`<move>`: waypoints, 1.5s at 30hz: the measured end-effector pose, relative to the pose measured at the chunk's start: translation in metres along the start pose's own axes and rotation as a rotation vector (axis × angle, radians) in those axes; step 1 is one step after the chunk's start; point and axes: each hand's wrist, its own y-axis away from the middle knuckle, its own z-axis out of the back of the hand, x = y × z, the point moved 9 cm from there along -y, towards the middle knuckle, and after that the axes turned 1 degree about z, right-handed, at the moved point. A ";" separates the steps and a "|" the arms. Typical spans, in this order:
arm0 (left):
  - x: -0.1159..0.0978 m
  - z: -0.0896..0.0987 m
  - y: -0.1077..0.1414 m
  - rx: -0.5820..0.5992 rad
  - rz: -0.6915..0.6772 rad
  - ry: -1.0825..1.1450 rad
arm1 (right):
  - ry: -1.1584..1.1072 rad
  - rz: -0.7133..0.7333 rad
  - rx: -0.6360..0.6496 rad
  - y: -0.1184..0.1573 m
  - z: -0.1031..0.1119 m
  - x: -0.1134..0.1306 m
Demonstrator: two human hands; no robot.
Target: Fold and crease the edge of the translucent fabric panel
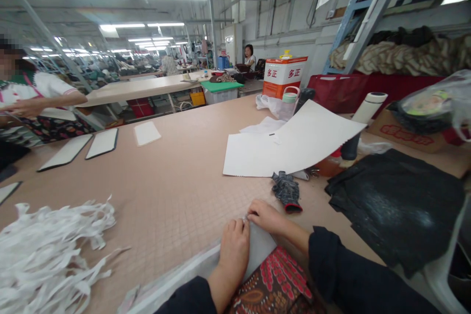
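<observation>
Left hand (233, 250): narrow, gripping near the top corner of the pale grey sheet (259, 250).
Right hand (267, 217): narrow, pinching the same corner.
Sheet: at the tabletop (176, 167) edge, above patterned cloth (274, 279).
Nearby: dark work glove (286, 191) just ahead of right hand; white strips (44, 255) left; white paper sheets (290, 142) beyond.

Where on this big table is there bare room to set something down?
The tan tabletop is bare between the white strips, the white sheets and the left hand. It is crowded to the right, around the dark glove and black cloth.
</observation>
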 end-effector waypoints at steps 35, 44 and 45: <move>0.000 -0.001 -0.002 0.018 0.020 0.008 | 0.072 -0.158 0.010 -0.008 -0.008 -0.003; 0.014 0.000 -0.002 0.023 0.110 0.157 | 0.019 -0.045 -0.071 -0.001 -0.002 0.010; 0.020 -0.001 -0.002 0.027 0.144 0.214 | 0.000 -0.008 -0.072 0.003 -0.004 0.013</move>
